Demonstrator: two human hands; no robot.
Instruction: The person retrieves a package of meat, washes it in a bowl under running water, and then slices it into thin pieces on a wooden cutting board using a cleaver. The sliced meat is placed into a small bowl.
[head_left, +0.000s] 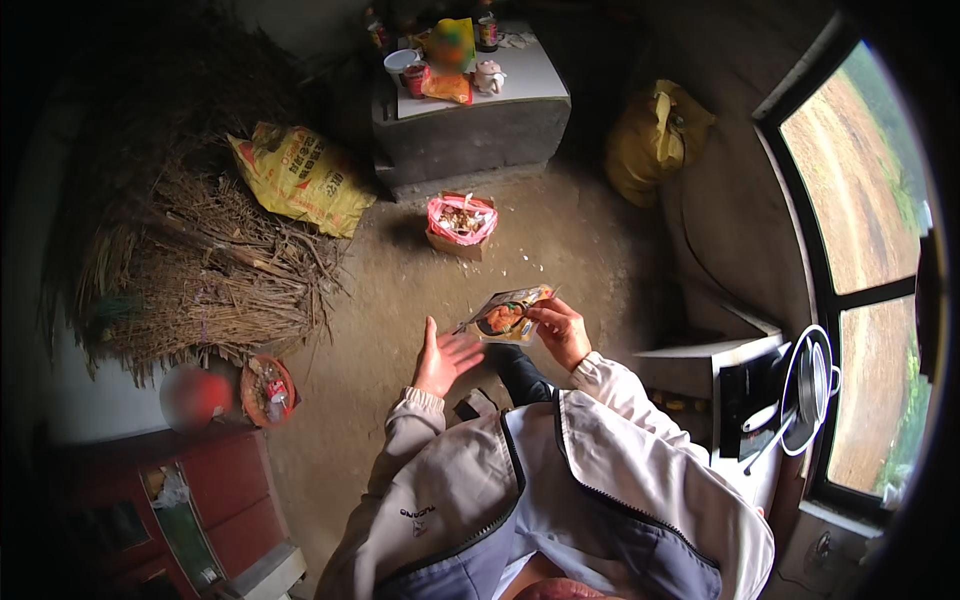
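Note:
My right hand (561, 331) pinches the upper right edge of a flat food packet (504, 318), its thumb and fingers on either side. A picture of a cooked dish in a dark bowl covers the packet's front. Just left of it, my left hand (447, 357) is held with the fingers apart and the palm bare. Its fingertips come close to the packet's lower left corner; whether they touch it I cannot tell. Both hands are in front of my jacket, above the floor.
Ahead on the floor stands a cardboard box (466, 248) lined with a pink bag of scraps. Behind it, a block-like counter (480, 139) bears jars and packets. Bundled straw (217, 285) and a yellow sack (304, 176) lie left. At right, a pan (806, 390) sits by the window.

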